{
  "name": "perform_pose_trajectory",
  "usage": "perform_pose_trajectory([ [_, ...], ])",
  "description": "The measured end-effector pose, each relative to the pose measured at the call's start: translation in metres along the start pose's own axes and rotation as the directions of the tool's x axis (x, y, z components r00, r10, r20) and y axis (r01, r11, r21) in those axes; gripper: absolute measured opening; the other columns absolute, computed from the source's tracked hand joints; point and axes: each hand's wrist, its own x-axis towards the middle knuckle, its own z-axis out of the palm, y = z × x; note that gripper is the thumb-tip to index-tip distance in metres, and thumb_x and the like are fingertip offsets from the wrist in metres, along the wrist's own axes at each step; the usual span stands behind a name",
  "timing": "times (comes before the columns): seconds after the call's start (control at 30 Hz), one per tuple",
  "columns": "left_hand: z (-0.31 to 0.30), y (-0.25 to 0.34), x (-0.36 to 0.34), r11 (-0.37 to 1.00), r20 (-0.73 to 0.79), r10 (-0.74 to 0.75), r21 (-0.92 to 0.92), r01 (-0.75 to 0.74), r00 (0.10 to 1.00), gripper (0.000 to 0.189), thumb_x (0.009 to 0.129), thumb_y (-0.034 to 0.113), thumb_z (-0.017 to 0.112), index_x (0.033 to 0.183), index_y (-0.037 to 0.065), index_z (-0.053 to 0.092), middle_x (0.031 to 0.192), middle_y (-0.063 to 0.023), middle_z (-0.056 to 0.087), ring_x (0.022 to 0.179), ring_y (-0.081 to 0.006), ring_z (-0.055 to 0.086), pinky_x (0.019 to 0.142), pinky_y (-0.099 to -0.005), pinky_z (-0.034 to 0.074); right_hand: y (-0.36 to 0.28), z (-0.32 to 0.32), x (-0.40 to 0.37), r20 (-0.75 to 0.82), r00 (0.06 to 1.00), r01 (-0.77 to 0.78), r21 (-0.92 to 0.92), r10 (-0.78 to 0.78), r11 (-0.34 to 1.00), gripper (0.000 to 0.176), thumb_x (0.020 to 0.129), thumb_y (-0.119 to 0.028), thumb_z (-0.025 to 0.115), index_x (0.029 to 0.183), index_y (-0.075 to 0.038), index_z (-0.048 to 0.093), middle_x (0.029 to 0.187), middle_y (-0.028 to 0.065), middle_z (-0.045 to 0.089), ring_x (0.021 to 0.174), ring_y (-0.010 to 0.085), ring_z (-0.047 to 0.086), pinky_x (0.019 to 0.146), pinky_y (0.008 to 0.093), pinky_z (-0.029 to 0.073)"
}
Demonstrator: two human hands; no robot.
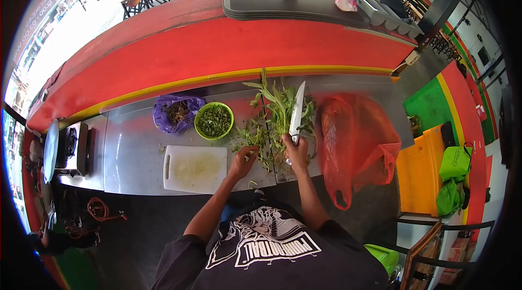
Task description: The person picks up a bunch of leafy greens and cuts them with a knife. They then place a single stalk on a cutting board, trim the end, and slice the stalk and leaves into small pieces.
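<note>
My right hand (296, 154) is closed around the handle of a kitchen knife (297, 109), its broad blade pointing away from me. Under and beside the blade lies a bunch of long-stemmed leafy greens (278, 106), roots towards me. To the left, my left hand (243, 162) has its fingers curled together at the edge of a looser heap of the greens (251, 136), apparently pinching a stem. A white cutting board (196, 167) with a greenish stain lies left of that hand. Behind it, a lime-green bowl (214, 121) is full of chopped greens.
A purple plastic bag (178, 112) with root scraps sits beside the bowl. On the right, a big red plastic bag (356, 143) hangs over the metal table's (133, 151) front edge. A red ledge (179, 45) rises behind, bearing stacked trays (255, 4). A stove (73, 148) stands far left.
</note>
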Motion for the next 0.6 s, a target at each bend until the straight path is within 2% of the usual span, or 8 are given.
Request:
perform_pose_trajectory([
  [0.1, 0.016, 0.016, 0.015, 0.998, -0.013, -0.036, -0.048, 0.035, 0.999, 0.032, 0.096, 0.014, 0.067, 0.126, 0.005, 0.062, 0.110, -0.0124, 0.072, 0.092, -0.0213, 0.070, 0.079, -0.0321, 0.055, -0.006, -0.003, 0.007, 0.017, 1.000, -0.024, 0.022, 0.024, 0.999, 0.021, 0.091, -0.020, 0.074, 0.095, -0.003, 0.062, 0.063, -0.0026, 0.053, 0.042, 0.0050, 0.043, 0.038, 0.0269, 0.034],
  [0.17, 0.019, 0.018, 0.013, 0.987, 0.054, 0.038, -0.157, -0.029, 0.998, 0.030, 0.097, 0.014, 0.066, 0.124, 0.002, 0.062, 0.108, -0.0126, 0.073, 0.090, -0.0196, 0.070, 0.077, -0.0324, 0.055, -0.008, 0.012, -0.004, 0.026, 0.988, -0.156, 0.245, 0.155, 0.957, 0.021, 0.092, -0.021, 0.074, 0.095, -0.005, 0.061, 0.061, -0.0039, 0.049, 0.043, 0.0056, 0.042, 0.040, 0.0263, 0.034],
  [0.2, 0.026, 0.021, 0.010, 0.987, 0.053, 0.034, -0.159, -0.025, 0.998, 0.030, 0.097, 0.014, 0.066, 0.124, 0.002, 0.062, 0.108, -0.0126, 0.073, 0.090, -0.0196, 0.070, 0.077, -0.0324, 0.055, -0.005, 0.013, -0.007, 0.027, 0.987, -0.160, 0.242, 0.158, 0.957, 0.021, 0.092, -0.021, 0.074, 0.095, -0.005, 0.061, 0.061, -0.0039, 0.049, 0.043, 0.0056, 0.042, 0.040, 0.0263, 0.034],
  [0.27, 0.038, 0.027, 0.007, 0.940, 0.109, -0.012, -0.337, 0.048, 0.994, 0.030, 0.097, 0.015, 0.065, 0.122, -0.002, 0.062, 0.102, -0.0113, 0.072, 0.086, -0.0163, 0.068, 0.075, -0.0315, 0.054, -0.001, 0.012, -0.009, 0.036, 0.976, -0.214, 0.297, 0.213, 0.931, 0.021, 0.092, -0.024, 0.074, 0.095, -0.007, 0.062, 0.060, -0.0049, 0.045, 0.044, 0.0064, 0.041, 0.042, 0.0258, 0.034],
  [0.3, 0.043, 0.023, 0.006, 0.940, 0.108, -0.007, -0.338, 0.043, 0.994, 0.030, 0.097, 0.015, 0.065, 0.122, -0.002, 0.062, 0.102, -0.0113, 0.072, 0.086, -0.0163, 0.068, 0.075, -0.0315, 0.054, 0.001, 0.011, -0.008, 0.035, 0.977, -0.209, 0.296, 0.208, 0.932, 0.021, 0.092, -0.024, 0.074, 0.095, -0.007, 0.062, 0.060, -0.0049, 0.045, 0.044, 0.0064, 0.041, 0.042, 0.0258, 0.034],
  [0.37, 0.050, 0.015, 0.005, 0.919, 0.196, -0.112, -0.354, 0.176, 0.974, 0.030, 0.099, 0.017, 0.064, 0.120, -0.004, 0.062, 0.104, -0.0096, 0.071, 0.094, -0.0138, 0.068, 0.081, -0.0297, 0.055, 0.007, 0.010, -0.010, 0.048, 0.964, -0.263, 0.256, 0.260, 0.930, 0.021, 0.092, -0.026, 0.074, 0.094, -0.009, 0.061, 0.059, -0.0056, 0.042, 0.045, 0.0068, 0.041, 0.043, 0.0258, 0.033],
  [0.47, 0.046, 0.020, 0.004, 0.881, 0.255, -0.175, -0.390, 0.267, 0.951, 0.026, 0.098, 0.014, 0.065, 0.117, -0.005, 0.062, 0.099, -0.0082, 0.070, 0.088, -0.0121, 0.067, 0.079, -0.0283, 0.055, 0.012, 0.006, -0.011, 0.068, 0.958, -0.288, 0.247, 0.280, 0.925, 0.024, 0.092, -0.028, 0.074, 0.086, -0.012, 0.056, 0.059, -0.0061, 0.041, 0.046, 0.0071, 0.041, 0.043, 0.0269, 0.034],
  [0.6, 0.046, 0.015, 0.002, 0.916, 0.237, -0.127, -0.344, 0.205, 0.963, 0.023, 0.098, 0.012, 0.063, 0.114, -0.004, 0.062, 0.093, -0.0075, 0.070, 0.079, -0.0117, 0.064, 0.071, -0.0284, 0.052, 0.011, 0.003, -0.014, 0.150, 0.921, -0.381, 0.164, 0.359, 0.910, 0.031, 0.093, -0.034, 0.072, 0.079, -0.014, 0.052, 0.059, -0.0070, 0.041, 0.046, 0.0077, 0.040, 0.044, 0.0275, 0.033],
])
